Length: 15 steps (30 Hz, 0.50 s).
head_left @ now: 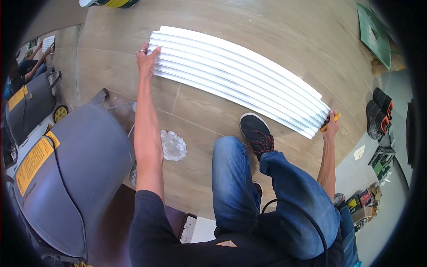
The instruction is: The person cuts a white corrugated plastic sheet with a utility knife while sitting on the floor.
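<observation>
A long white ribbed panel (235, 80) is stretched across in front of me over the wood-look floor, its right end nearer to me than its left. My left hand (147, 58) is closed around the left end, thumb on the ribbed face and fingers at the edge. At the opposite end my right hand (330, 127) grips the lower right corner. That same hand also holds a small yellow tool (336, 117) with a pointed end, partly covered by the fingers; its exact kind does not show.
A large grey plastic casing (84, 164) with a yellow label and a cord stands at my left. Beside my left forearm lies a clear, crumpled-looking round piece (173, 145). Dark shoes (378, 113), a green board (373, 33) and assorted boxes (362, 202) line the right.
</observation>
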### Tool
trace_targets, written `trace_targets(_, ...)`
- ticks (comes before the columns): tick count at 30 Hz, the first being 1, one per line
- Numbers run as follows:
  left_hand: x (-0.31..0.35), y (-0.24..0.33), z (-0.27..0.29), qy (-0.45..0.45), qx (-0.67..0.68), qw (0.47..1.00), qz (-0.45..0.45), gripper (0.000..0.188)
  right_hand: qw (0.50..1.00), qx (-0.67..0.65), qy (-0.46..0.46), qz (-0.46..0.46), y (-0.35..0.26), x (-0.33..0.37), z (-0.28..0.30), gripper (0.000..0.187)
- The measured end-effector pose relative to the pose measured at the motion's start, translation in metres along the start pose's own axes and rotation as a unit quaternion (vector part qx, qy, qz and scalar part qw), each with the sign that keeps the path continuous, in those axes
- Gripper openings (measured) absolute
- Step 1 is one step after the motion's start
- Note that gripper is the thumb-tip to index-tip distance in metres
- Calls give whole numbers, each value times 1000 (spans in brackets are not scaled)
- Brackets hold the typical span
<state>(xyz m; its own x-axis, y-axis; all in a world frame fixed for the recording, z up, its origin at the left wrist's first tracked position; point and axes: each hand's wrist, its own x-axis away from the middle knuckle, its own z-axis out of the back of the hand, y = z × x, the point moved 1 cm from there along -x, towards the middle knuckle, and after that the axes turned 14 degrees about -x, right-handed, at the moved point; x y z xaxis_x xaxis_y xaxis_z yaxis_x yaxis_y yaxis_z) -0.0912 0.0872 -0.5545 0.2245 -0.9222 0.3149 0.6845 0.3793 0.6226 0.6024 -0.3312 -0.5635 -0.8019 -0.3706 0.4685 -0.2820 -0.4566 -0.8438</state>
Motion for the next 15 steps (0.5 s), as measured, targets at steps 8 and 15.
trace_targets(8, -7, -4, 1, 1, -10, 1000, 0, 69, 999, -26, -4, -37, -6, 1, -2, 30)
trace_targets(15, -4, 6, -2, 9, 2, 1000, 2, 67, 1000, -3, 1, -27, -11, 4, -2, 29)
